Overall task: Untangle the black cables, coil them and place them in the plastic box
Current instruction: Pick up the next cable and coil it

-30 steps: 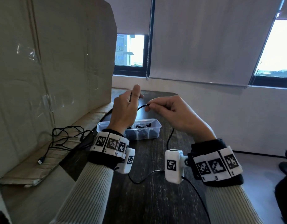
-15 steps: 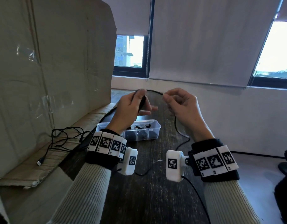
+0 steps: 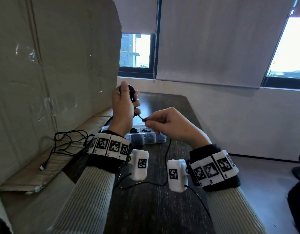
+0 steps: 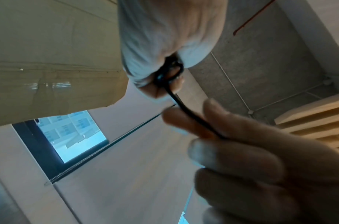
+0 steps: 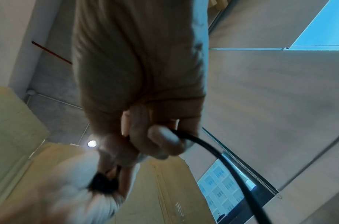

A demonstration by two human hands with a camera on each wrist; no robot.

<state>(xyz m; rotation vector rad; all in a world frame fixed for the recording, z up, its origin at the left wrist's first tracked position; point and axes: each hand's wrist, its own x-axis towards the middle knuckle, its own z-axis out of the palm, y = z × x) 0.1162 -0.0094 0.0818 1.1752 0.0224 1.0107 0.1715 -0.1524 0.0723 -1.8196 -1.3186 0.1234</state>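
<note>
Cream ribbed sleeves (image 3: 88, 198); black wristbands (image 3: 220, 184) bearing white square-coded marker tiles (image 3: 110, 147); white wrist cameras (image 3: 140, 164) with thin black leads

Left hand (image 3: 123, 108) now sits higher in the centre of the head view than 0.5 s ago, with black cable (image 3: 140, 117) looped in its grip. Right hand (image 3: 169, 124) is lower, centre frame, pinching the cable just beside the left fingers. The span between the hands is shorter.

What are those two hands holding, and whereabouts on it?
One thin black cable. The left hand grips its wound coil; the right hand pinches the loose run just beside the coil, the rest trailing onto the table.
</note>
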